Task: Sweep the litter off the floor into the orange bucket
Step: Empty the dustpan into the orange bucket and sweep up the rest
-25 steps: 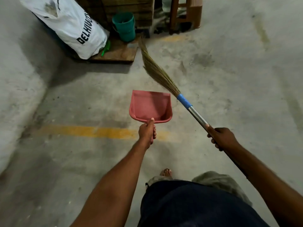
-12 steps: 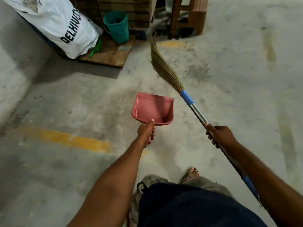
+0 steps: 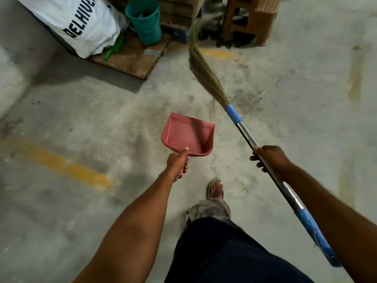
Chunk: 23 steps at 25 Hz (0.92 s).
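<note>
Concrete floor (image 3: 81,111), grey and stained, fills the view from a head camera looking down. A worn yellow painted line (image 3: 67,166) crosses its left side. At the far left a big white sack (image 3: 81,23) with black lettering leans partly on a flat wooden board (image 3: 132,60).

A long broom (image 3: 246,135) runs diagonally from the near right to the far centre. It has a metal shaft with blue sleeves at both ends. Its straw bristles are blurred, and their tip reaches close to a brown stool (image 3: 251,19) at the far right. Whether the bristles touch the floor cannot be told.

A teal-green bucket (image 3: 145,23), the only bucket in view, stands on the board just right of the sack.

A pinkish-red dustpan (image 3: 189,135) sits at the centre, left of the broom shaft and apart from it. Its open mouth points away from the person and its tray looks bare.

The left hand (image 3: 177,163) grips the dustpan's handle, fingers wrapped round it and thumb laid along the top. The right hand (image 3: 269,160) is closed round the metal shaft, about halfway along.

A foot in a sandal (image 3: 215,189) is planted on the floor between the two arms. A small green object (image 3: 114,48) lies on the board beside the sack.
</note>
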### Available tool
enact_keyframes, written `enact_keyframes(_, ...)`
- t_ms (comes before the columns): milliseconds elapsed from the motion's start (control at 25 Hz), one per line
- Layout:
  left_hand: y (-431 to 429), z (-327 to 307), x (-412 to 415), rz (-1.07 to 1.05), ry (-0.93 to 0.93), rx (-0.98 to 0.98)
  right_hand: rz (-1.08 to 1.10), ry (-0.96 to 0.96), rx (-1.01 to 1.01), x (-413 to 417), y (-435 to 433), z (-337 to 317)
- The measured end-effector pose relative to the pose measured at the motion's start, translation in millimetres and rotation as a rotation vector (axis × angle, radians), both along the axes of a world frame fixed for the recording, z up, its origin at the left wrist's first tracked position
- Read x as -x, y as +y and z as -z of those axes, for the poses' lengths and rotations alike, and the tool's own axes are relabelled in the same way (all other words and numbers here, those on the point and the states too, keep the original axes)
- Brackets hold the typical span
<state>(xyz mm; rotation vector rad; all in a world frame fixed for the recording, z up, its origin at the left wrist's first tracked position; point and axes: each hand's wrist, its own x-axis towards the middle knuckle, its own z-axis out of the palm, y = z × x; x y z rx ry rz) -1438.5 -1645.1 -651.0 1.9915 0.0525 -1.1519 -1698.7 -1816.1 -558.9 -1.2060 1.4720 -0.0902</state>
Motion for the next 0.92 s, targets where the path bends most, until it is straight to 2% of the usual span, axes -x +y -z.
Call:
enact_keyframes(200,-88,15,37,-0.012,0.070,-0.051,-0.079,0.132,-0.044,4,-114,22)
enact_keyframes(480,-168,44,86,-0.080,0.139,-0.117,-0.296,0.118,-0.045,20,-265,70)
enact_keyframes(680,-238,128,126,-0.180,0.186,-0.126,-0.451,0.106,-0.015,20,-351,165)
enact_keyframes(840,-290,228,133,-0.192,0.194,-0.139,-0.534,0.155,0.030,25,-395,276)
enact_keyframes(920,-301,292,123,-0.205,0.183,-0.144,-0.606,0.200,0.146,26,-416,336)
